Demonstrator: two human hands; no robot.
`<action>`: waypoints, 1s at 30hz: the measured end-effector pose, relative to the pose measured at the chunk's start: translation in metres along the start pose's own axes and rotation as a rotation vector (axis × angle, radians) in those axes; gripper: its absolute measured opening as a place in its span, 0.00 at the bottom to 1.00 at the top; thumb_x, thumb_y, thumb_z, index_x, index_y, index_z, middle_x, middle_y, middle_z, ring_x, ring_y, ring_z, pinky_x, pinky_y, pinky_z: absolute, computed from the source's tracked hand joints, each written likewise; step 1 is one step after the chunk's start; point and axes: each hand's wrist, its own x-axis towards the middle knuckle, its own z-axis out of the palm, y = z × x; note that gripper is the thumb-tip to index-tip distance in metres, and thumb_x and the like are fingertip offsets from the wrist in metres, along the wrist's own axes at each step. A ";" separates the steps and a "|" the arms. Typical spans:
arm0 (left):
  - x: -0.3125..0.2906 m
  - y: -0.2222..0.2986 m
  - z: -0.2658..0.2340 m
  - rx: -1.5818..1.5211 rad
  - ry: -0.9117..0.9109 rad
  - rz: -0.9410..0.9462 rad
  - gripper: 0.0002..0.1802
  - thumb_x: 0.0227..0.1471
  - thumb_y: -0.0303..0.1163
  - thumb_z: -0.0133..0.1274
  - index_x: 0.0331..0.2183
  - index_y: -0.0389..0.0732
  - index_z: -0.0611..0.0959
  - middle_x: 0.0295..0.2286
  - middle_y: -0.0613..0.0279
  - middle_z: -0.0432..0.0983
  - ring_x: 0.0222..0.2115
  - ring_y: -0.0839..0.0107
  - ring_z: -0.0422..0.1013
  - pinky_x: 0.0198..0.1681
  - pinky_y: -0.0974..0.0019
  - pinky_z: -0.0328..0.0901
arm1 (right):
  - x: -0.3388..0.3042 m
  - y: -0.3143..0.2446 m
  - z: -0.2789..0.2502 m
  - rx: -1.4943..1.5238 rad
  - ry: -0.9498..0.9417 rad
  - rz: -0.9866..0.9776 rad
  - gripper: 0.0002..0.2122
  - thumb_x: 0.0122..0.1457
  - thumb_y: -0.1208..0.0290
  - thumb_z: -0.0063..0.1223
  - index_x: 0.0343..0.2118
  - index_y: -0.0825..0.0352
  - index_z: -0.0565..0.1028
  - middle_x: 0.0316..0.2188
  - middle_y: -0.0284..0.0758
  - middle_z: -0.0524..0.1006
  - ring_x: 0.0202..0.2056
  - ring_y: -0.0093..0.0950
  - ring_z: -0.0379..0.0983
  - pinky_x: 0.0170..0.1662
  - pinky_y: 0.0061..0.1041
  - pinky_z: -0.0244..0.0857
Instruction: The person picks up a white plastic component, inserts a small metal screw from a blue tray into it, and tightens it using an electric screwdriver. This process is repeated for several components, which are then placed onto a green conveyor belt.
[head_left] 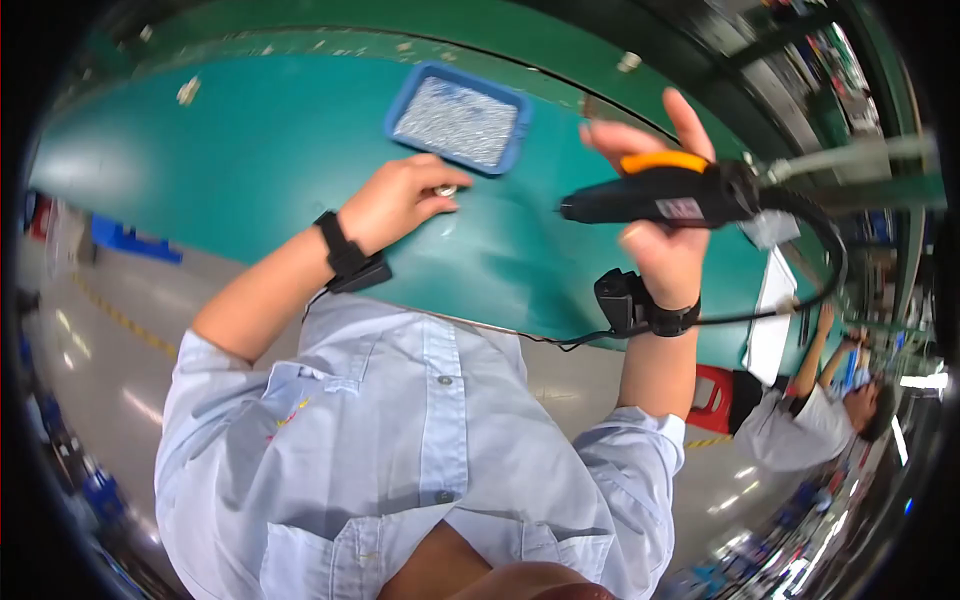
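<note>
My left hand (pixel 395 200) is over the green tabletop, its thumb and fingertips closed on a small shiny metal part (pixel 446 190). The part's exact kind is too small to tell. Just beyond those fingertips is a blue plastic tray (pixel 517 152) holding many small silvery pieces (pixel 458 122). On the right, my right hand (pixel 672 265) grips a black electric screwdriver (pixel 640 200) with an orange lever, thumb beneath and some fingers raised above it. The tool lies nearly level, its tip pointing left, apart from the metal part. Slight motion blur covers the right hand.
A thick black cable (pixel 838 250) curves from the screwdriver's rear. Black straps with small boxes circle both wrists. Further right lie a white panel (pixel 770 318) and a clear plastic bag (pixel 770 230). Another person (pixel 800 430) works there, near a red stool (pixel 712 398). Green framing borders the table's far side.
</note>
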 end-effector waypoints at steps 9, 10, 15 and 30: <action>-0.010 -0.025 -0.019 -0.087 0.064 0.032 0.17 0.41 0.24 0.59 0.38 0.40 0.78 0.30 0.60 0.74 0.28 0.67 0.72 0.31 0.67 0.67 | 0.012 0.017 0.030 0.160 0.231 -0.105 0.24 0.51 0.65 0.54 0.48 0.70 0.63 0.30 0.39 0.71 0.27 0.25 0.67 0.32 0.27 0.62; -0.011 -0.023 -0.018 -0.068 0.060 0.043 0.17 0.41 0.25 0.59 0.38 0.40 0.78 0.30 0.60 0.74 0.29 0.65 0.73 0.32 0.65 0.67 | 0.015 0.011 0.028 0.111 0.232 -0.110 0.23 0.51 0.65 0.54 0.48 0.70 0.63 0.30 0.39 0.71 0.28 0.25 0.66 0.33 0.27 0.62; -0.011 -0.002 -0.029 -0.141 0.005 -0.059 0.16 0.41 0.27 0.59 0.37 0.39 0.78 0.31 0.59 0.74 0.29 0.63 0.73 0.32 0.64 0.67 | 0.039 -0.014 0.015 0.138 0.262 -0.135 0.25 0.48 0.69 0.55 0.49 0.70 0.61 0.30 0.40 0.71 0.28 0.28 0.69 0.32 0.28 0.67; 0.071 -0.038 -0.050 0.140 -0.123 0.093 0.08 0.39 0.28 0.60 0.27 0.40 0.81 0.24 0.58 0.72 0.29 0.60 0.70 0.33 0.59 0.65 | 0.071 0.032 0.040 0.084 0.024 -0.023 0.32 0.50 0.57 0.57 0.50 0.70 0.57 0.25 0.40 0.71 0.23 0.33 0.70 0.37 0.38 0.70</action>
